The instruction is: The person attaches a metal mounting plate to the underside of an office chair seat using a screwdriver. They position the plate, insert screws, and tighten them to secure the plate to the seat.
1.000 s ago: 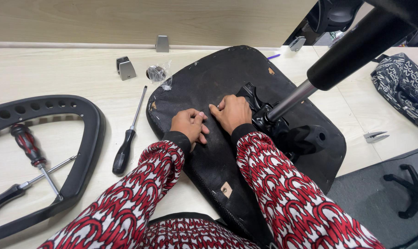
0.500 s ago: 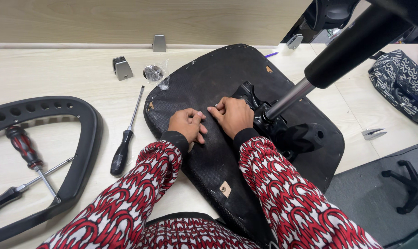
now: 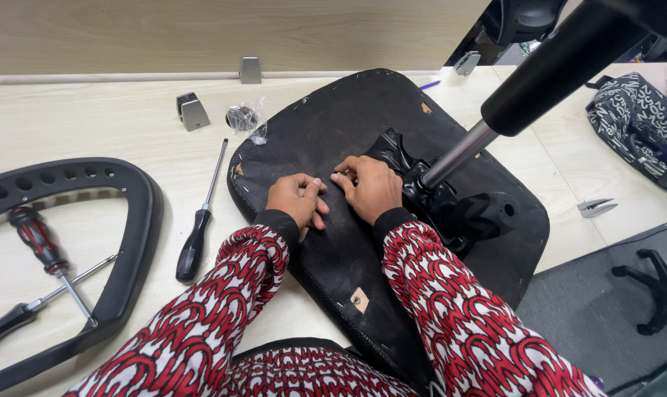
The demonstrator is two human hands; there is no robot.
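An upturned chair seat lies in the middle of the frame on the desk, underside up so its black mechanism and gas cylinder are within reach. Both hands rest on it: the left hand with fingers curled loosely, holding nothing; the right hand pinching something tiny I cannot tell. A black-handled screwdriver lies left of the seat, close at hand.

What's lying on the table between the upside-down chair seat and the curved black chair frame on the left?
In the head view, a black-handled screwdriver lies there on the table, between seat and frame.
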